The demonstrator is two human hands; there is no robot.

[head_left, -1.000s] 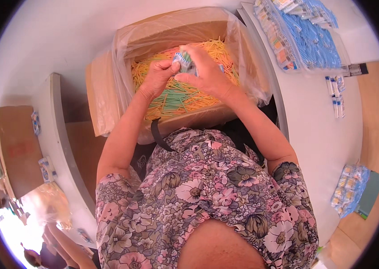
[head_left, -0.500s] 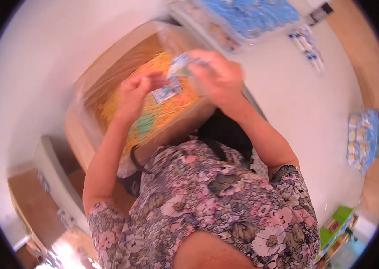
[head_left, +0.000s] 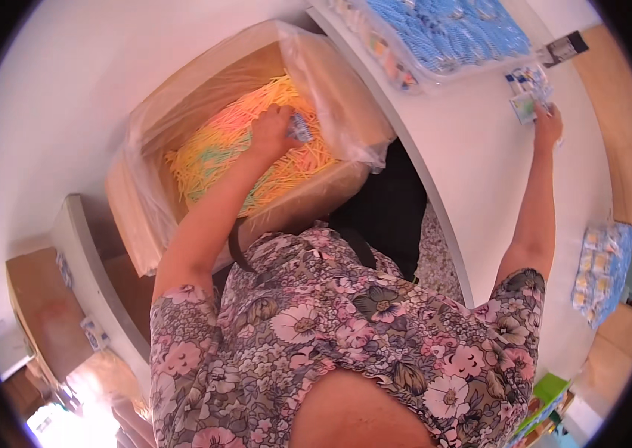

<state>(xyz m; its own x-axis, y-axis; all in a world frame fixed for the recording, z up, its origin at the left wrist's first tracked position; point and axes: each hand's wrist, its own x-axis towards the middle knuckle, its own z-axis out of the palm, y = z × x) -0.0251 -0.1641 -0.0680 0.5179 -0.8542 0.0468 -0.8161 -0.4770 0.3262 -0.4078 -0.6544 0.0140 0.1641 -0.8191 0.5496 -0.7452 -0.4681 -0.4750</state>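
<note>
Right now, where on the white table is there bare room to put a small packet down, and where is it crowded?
The white table is bare between the right hand and the blue packets near its right edge. It is crowded at the far end: the clear bag of blue items and small packets by the right hand. The left hand is inside the lined cardboard box full of coloured sticks.

Garment: short-sleeved floral top, sleeves ending above the elbow. Print is dense, with pink, cream and white blooms and grey-green and dark leaves on a muted mauve-grey ground. Dark strap runs across the chest under the neckline. Forearms bare; left hand (head_left: 275,131) and right hand (head_left: 547,127) bare, no gloves seen.
</note>
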